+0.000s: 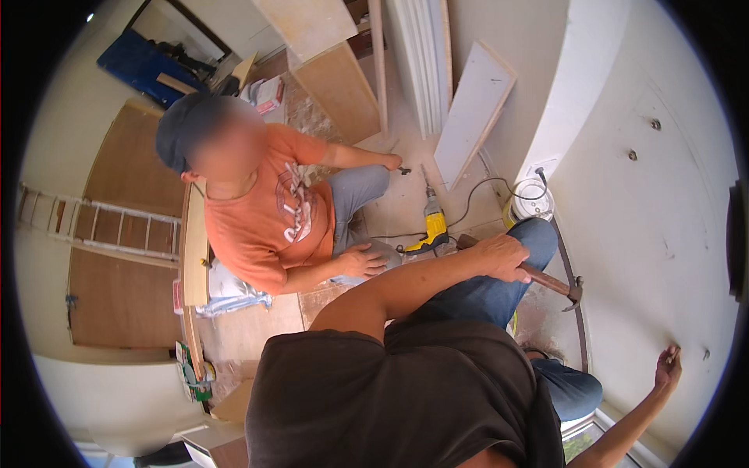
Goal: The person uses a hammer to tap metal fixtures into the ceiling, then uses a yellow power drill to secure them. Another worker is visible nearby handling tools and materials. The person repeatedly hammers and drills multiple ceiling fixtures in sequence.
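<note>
My left hand (503, 257) is wrapped round the wooden handle of a claw hammer (575, 292), whose metal head points toward the white wall (624, 265) on the right. Low against that wall, the fingers of my right hand (669, 368) are pinched together; whatever they hold is too small to make out. Just beyond those fingers a small dark fitting (707, 353) sits in the wall. Higher up, two metal fixings (644, 140) stick out of it. My jeans-clad knees (499, 292) are bent beside the wall.
A person in an orange shirt (265, 210) sits facing me, one hand near a small black part (404, 170). Between us lies a yellow corded drill (431, 226). A white bucket (530, 204) stands by the wall, boards (476, 113) lean behind, and a ladder (117, 226) is left.
</note>
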The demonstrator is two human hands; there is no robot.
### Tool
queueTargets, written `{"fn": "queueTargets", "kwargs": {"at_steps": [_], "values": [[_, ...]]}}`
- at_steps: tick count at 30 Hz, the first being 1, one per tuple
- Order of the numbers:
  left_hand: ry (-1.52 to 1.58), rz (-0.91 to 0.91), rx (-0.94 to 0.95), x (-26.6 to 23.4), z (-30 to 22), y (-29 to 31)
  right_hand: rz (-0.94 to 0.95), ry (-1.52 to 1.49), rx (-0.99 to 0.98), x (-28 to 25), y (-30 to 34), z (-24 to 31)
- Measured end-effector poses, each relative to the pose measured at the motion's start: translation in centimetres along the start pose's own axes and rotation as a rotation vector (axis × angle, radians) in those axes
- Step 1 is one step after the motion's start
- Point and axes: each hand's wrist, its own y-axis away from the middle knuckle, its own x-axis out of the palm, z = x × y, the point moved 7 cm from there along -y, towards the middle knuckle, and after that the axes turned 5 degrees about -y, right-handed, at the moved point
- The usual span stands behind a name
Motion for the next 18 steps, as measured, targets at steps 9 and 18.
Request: {"fn": "queueTargets", "kwargs": {"at_steps": [9, 18], "values": [[0.099, 0.000, 0.009, 0.2, 1.9, -1.3, -0.021, -0.005, 0.021, 1.2, -2.1, 0.2], [0.055, -0.019, 0.036, 0.6, 2.2, -1.2, -0.097, 0.028, 0.046, 1.6, -2.1, 0.1]]}}
